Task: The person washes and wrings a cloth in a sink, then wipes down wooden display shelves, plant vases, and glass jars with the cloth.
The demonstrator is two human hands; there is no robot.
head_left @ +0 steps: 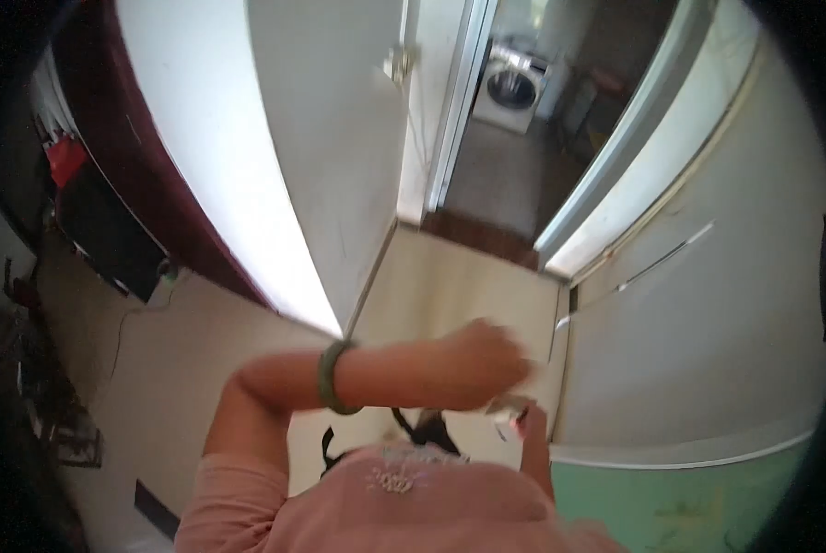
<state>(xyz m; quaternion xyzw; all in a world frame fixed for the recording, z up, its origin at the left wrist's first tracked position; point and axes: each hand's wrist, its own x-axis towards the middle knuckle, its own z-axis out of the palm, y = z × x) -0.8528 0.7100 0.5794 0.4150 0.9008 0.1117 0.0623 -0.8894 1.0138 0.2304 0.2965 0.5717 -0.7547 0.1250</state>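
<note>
My left hand (pixel 486 364) is raised in front of my chest, its arm bent across my body with a green bangle (pixel 337 376) on the wrist. It looks closed, with the fingers curled in and blurred by motion; whatever may be inside them is hidden. Lower and to the right, my right hand (pixel 534 431) is closed around a small whitish thing (pixel 508 426) with a bit of red on it. Its kind is too small and blurred to make out. The two hands are close together, the left one partly above the right.
Ahead, a doorway with a sliding frame (pixel 454 111) opens onto a darker room with a front-loading washing machine (pixel 512 90). Grey walls flank the tiled floor (pixel 440 286). A green surface (pixel 634 507) lies at lower right, and a dark box-like object (pixel 113 226) stands on the left.
</note>
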